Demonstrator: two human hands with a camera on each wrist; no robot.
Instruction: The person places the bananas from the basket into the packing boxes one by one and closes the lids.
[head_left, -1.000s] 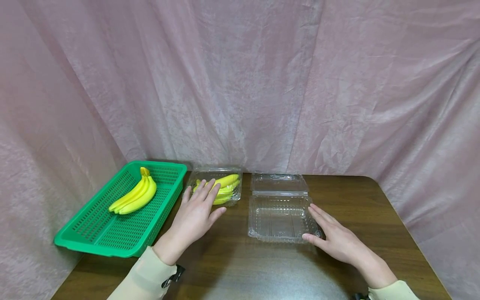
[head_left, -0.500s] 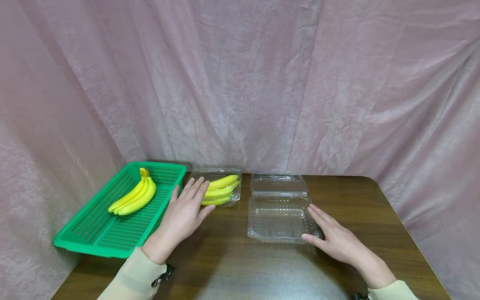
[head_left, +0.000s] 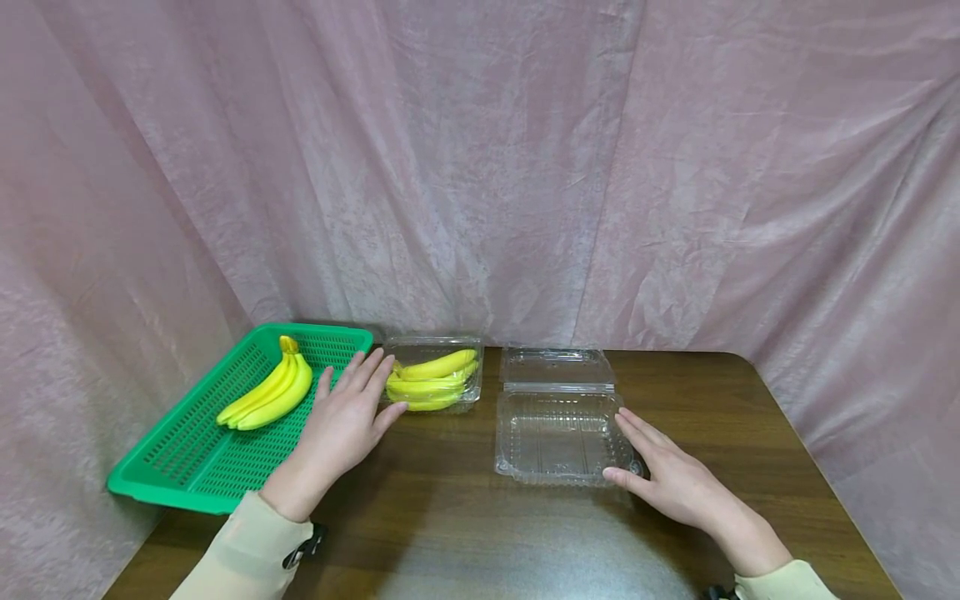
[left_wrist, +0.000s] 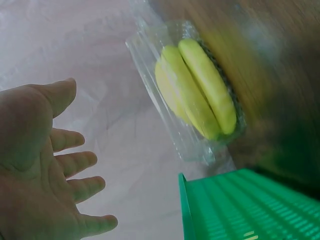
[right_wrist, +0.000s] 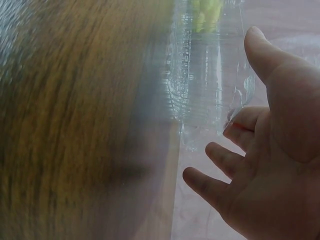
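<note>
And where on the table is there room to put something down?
Bare table lies in front of the open box, between the left hand and right hand, and also to that box's right, behind the right hand. It's crowded at left: green basket and banana box close together. Only a narrow strip separates the two boxes.

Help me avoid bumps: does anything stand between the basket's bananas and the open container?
Yes: the basket's right wall and the left hand lie between the bananas and the open container; the filled container flanks that line's far side.
</note>
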